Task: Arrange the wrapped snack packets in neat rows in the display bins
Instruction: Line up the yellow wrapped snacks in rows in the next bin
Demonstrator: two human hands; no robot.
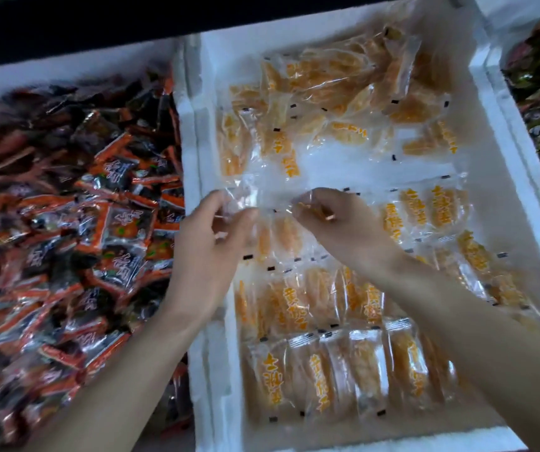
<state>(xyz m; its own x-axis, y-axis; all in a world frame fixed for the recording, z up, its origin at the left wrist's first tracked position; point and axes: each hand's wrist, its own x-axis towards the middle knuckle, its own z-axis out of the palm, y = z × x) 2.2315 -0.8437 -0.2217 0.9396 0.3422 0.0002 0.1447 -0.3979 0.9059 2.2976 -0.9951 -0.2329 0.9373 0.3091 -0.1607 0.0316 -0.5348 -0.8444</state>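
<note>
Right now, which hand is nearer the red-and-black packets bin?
Left. The left hand is beside the foam wall bordering the red-and-black bin; the right hand is farther over the yellow packets. Both pinch a clear wrapper.

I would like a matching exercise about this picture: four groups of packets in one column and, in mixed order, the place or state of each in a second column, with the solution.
Column A
1. red-and-black packets
2. near orange packets
3. far orange packets
4. held packet

Column B
a. loose heap at the far end of the middle bin
b. pinched between left hand and right hand
c. piled in the left bin
d. lined up in rows

Pairs: 1-c, 2-d, 3-a, 4-b
</note>
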